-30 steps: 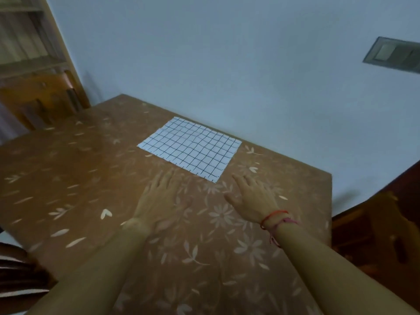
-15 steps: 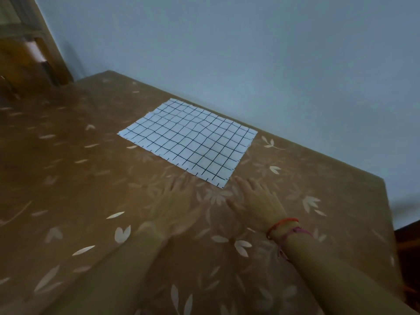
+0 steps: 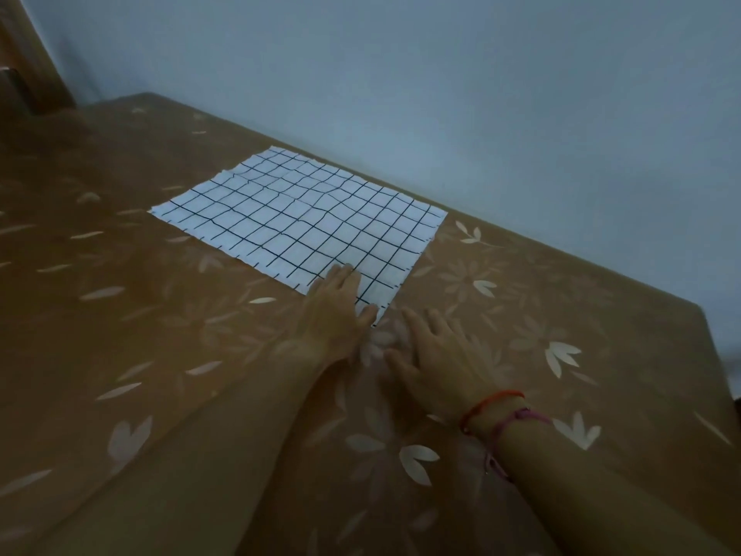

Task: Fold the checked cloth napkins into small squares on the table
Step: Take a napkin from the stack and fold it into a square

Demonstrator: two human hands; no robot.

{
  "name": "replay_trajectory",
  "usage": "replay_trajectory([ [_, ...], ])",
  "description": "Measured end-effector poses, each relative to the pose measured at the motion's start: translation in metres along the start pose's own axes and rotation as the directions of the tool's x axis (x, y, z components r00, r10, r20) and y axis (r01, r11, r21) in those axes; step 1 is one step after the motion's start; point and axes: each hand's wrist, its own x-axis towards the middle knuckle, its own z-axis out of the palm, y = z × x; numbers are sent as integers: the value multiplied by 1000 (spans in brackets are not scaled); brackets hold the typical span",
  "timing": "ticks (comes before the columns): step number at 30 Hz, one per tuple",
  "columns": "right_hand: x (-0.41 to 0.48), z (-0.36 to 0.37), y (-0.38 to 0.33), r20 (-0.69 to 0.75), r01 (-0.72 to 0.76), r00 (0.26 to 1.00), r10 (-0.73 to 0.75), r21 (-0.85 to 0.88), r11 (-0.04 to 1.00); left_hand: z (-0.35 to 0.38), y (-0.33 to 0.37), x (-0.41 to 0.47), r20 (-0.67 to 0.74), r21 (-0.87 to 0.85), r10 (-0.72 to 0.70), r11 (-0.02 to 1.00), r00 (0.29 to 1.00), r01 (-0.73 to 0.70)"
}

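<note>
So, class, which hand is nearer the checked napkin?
Left. The left hand lies over the napkin's near corner, its fingers reaching onto it. The right hand is spread over the table just short of that corner, off the napkin.

Open table [image 3: 120,323] left, right and this side of the flat napkin [image 3: 300,218] (wall [image 3: 481,114] close behind its far edge).

A white checked napkin [image 3: 296,230] lies spread flat on the brown flower-patterned counter [image 3: 120,315], close to the pale wall [image 3: 441,94]. The left grip [image 3: 335,315], palm down with straight fingers, covers the napkin's near edge by its nearest corner. The right grip [image 3: 437,355], also flat, sits just beside that corner, off the cloth. Red and pink wrist threads [image 3: 493,411] circle the right wrist.
</note>
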Motion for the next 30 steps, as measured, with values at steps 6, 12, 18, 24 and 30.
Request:
replay_trajectory([
  [6,5,4,10,-12,1,1000,-1,-28,1000,22,-17,25,-13,-15,-69,998,998,68],
  [12,5,8,20,-7,-6,1000,6,-45,999,26,-21,25,-164,67,-32,997,986,44],
  [18,9,3,18,-60,-17,998,13,-76,997,13,-22,14,-206,22,-38,999,978,43],
  [24,22,-3,1,-148,-25,989,16,-58,998,-21,-14,-38,-235,49,64,997,970,-54],
  [30,11,-9,-1,-92,-119,990,105,-160,980,-50,-30,-97,-238,-42,99,993,966,-112],
])
